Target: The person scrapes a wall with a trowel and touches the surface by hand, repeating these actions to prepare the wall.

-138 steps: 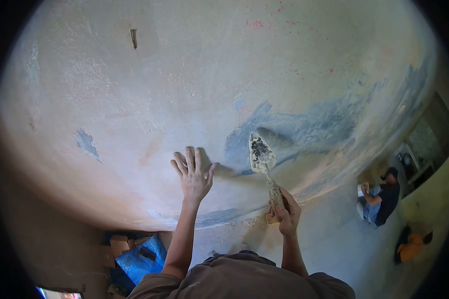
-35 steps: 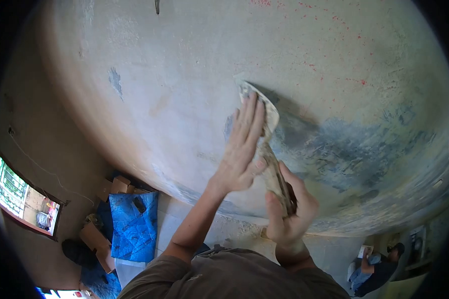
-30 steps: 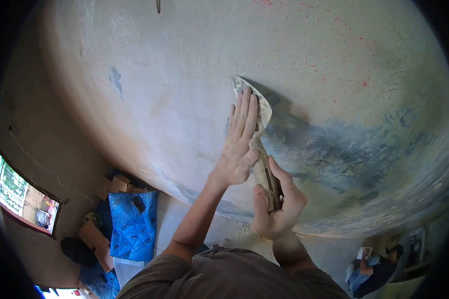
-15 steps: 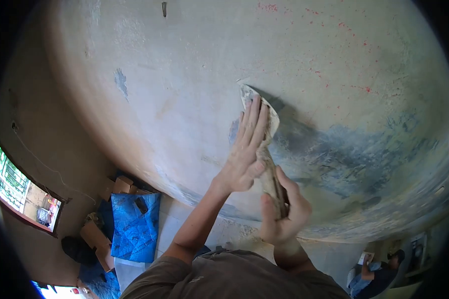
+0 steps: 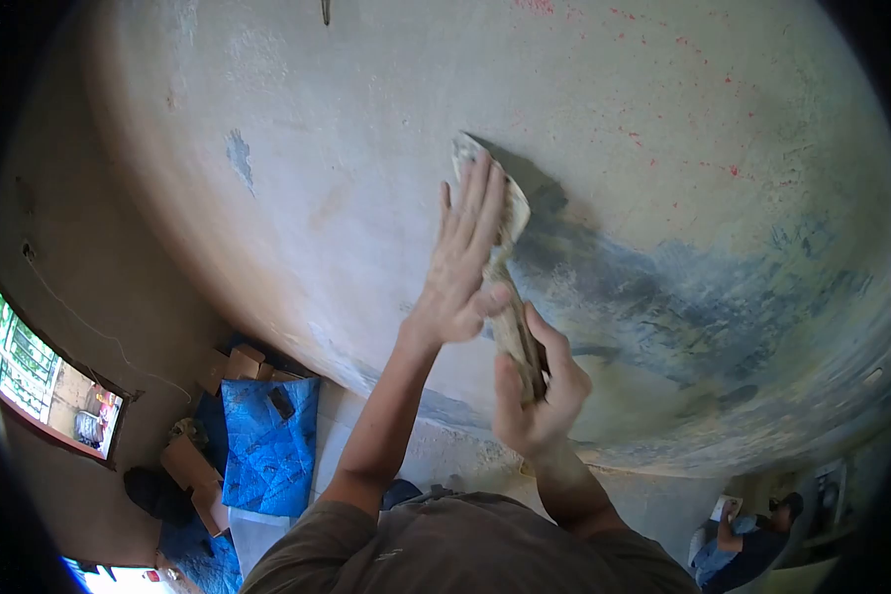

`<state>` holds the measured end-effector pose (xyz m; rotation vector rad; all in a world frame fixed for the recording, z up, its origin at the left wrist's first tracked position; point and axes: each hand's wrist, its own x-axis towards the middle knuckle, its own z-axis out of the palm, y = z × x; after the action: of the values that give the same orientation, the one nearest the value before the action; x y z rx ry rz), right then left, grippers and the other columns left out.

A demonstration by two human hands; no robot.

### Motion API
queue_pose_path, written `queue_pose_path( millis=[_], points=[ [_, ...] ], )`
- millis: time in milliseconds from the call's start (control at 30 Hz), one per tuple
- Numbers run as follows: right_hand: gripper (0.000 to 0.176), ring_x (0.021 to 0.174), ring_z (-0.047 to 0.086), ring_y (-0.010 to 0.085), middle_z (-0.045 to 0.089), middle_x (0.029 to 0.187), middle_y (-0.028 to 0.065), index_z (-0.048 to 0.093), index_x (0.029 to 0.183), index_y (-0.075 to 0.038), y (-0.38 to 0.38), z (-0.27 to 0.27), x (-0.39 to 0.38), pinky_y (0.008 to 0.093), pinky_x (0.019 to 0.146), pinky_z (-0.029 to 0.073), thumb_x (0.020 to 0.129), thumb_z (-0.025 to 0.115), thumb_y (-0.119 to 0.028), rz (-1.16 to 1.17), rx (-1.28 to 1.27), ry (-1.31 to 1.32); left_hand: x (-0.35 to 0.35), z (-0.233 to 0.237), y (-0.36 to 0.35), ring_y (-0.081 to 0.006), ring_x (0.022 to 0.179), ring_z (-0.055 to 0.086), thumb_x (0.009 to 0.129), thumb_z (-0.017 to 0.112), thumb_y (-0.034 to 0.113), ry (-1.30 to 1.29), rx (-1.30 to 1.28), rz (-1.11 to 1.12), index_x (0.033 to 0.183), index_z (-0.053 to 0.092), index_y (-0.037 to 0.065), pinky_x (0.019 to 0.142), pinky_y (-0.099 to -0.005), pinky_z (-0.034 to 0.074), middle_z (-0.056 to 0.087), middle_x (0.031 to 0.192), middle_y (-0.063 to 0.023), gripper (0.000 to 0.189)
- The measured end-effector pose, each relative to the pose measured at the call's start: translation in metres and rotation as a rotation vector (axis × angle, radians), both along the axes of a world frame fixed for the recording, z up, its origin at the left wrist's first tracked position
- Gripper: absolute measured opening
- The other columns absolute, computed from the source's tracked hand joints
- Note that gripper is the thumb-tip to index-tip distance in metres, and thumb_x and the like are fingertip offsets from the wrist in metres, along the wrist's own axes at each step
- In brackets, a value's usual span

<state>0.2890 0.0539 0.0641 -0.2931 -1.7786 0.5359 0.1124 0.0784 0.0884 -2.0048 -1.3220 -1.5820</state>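
Observation:
A scraper with a wide, whitish, dirt-smeared blade [image 5: 517, 212] lies tilted against the wall [image 5: 346, 129]. My right hand [image 5: 547, 391] is closed around its long handle, below the blade. With fingers stretched out, my left hand [image 5: 457, 262] lies flat over the blade's left part and the top of the handle, covering some of both. The blade's upper corner points up and to the left. Beside it on the right is a dark shadow and a patch of blue-grey stain [image 5: 683, 307] on the wall.
A blue quilted pad [image 5: 267, 450] with a dark phone-like object lies at lower left, near cardboard boxes [image 5: 193, 475] and a black bag [image 5: 153, 495]. A window [image 5: 49, 376] is at far left. Another person [image 5: 747, 540] holding something pale is at lower right.
Both my hands and the scraper have moved up and slightly left along the wall. The left hand stays flat on the blade and the right keeps its hold on the handle.

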Motion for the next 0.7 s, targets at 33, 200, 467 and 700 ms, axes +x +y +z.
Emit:
queue_pose_path(
  millis=[33, 200, 467, 700],
  points=[
    [0.052, 0.069, 0.068, 0.0297, 0.068, 0.088, 0.024, 0.053, 0.128, 0.016, 0.0, -0.001, 0.004, 0.0345, 0.063, 0.053, 0.085, 0.067, -0.01, 0.01, 0.031, 0.019, 0.002, 0.0, -0.004, -0.0434, 0.153, 0.007, 0.092, 0.025, 0.077, 0.015, -0.036, -0.019, 0.158, 0.016, -0.002, 0.12, -0.059, 0.0, 0.009, 0.165, -0.026, 0.103],
    [0.052, 0.084, 0.071, 0.0298, 0.068, 0.104, 0.0277, 0.053, 0.129, 0.015, -0.006, -0.03, 0.013, 0.034, 0.074, 0.056, 0.086, 0.066, -0.01, 0.012, -0.025, 0.017, 0.017, -0.019, -0.019, -0.0425, 0.153, 0.008, 0.092, 0.022, 0.078, -0.004, -0.181, -0.057, 0.157, 0.02, -0.003, 0.121, -0.0552, 0.003, 0.01, 0.164, -0.0274, 0.104],
    [0.052, 0.074, 0.066, 0.0263, 0.069, 0.105, 0.0271, 0.055, 0.127, 0.013, 0.003, -0.081, 0.031, 0.0344, 0.068, 0.053, 0.086, 0.065, -0.017, 0.097, -0.059, -0.103, 0.017, -0.083, -0.042, -0.0439, 0.151, 0.017, 0.094, 0.051, 0.057, -0.29, 0.074, 0.122, 0.155, 0.024, -0.005, 0.12, -0.0522, 0.017, 0.02, 0.162, -0.0281, 0.091],
    [0.053, 0.088, 0.065, 0.0194, 0.07, 0.103, 0.0192, 0.057, 0.125, 0.014, -0.024, -0.119, 0.028, 0.0309, 0.083, 0.05, 0.084, 0.061, -0.021, 0.334, -0.438, -0.196, 0.003, -0.145, -0.077, -0.0143, 0.112, 0.056, 0.105, 0.052, 0.025, -1.136, -0.15, -0.154, 0.141, 0.041, -0.003, 0.099, -0.0338, 0.045, 0.06, 0.124, -0.0108, 0.047]
  ],
)
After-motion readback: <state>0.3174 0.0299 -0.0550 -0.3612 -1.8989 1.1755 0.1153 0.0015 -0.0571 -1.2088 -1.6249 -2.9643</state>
